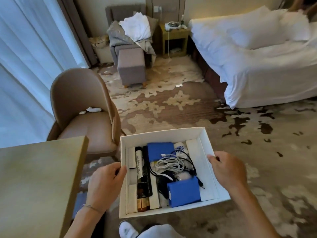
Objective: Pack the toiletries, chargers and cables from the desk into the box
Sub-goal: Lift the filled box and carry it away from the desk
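Observation:
I hold a white open box (159, 134) in the air above the carpet, beside the desk. My left hand (106, 182) grips its left wall, thumb inside. Its right wall is gripped by my right hand (228, 170). Inside lie two blue packs (183, 191), a coiled white cable (169, 164), black cables (161, 184), a black comb (147, 170), a white tube (138, 162), a brown bottle (141, 198) and a white item with a blue flower print (180, 148).
The desk corner (37, 177) lies at the left. A tan chair (82, 114) stands behind it with small white items on the seat. A bed (257, 62), a grey armchair with a footstool (131, 67) and a nightstand (175, 40) lie farther off.

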`<state>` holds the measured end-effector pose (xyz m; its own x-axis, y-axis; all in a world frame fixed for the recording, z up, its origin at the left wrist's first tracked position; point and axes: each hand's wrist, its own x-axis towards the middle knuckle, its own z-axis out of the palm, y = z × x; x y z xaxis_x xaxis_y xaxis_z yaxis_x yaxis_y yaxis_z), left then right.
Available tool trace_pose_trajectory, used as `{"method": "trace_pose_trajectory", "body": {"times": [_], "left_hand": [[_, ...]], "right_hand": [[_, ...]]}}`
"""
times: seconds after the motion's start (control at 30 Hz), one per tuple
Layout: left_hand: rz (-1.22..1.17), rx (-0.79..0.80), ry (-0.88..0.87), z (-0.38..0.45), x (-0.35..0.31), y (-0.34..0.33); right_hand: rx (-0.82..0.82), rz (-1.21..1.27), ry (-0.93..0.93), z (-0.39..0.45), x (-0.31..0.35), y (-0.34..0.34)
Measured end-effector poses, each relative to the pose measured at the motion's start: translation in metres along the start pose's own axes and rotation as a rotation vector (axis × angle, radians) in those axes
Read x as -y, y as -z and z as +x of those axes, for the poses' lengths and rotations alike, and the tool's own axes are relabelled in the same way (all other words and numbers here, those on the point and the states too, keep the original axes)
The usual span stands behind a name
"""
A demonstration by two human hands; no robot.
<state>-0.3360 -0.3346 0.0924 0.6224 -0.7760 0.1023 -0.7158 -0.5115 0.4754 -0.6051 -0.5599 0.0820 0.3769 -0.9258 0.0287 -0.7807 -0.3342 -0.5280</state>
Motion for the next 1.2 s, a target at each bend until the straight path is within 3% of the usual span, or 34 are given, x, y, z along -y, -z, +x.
{"method": "trace_pose_trajectory", "body": {"times": [0.43, 0.77, 1.2], "left_hand": [[-0.059, 0.247, -0.275, -0.014, -0.201, -0.117], [-0.089, 0.454, -0.615, -0.014, -0.333, -0.21], [-0.035, 0.68, -0.817, -0.058, -0.518, -0.315]], "right_hand": [[-0.159, -0.028, -0.44, -0.082, -0.196, 0.128], [-0.369, -0.013, -0.758, -0.165, -0.305, 0.177], [-0.501, -0.006, -1.075, -0.227, -0.438, 0.243]]}}
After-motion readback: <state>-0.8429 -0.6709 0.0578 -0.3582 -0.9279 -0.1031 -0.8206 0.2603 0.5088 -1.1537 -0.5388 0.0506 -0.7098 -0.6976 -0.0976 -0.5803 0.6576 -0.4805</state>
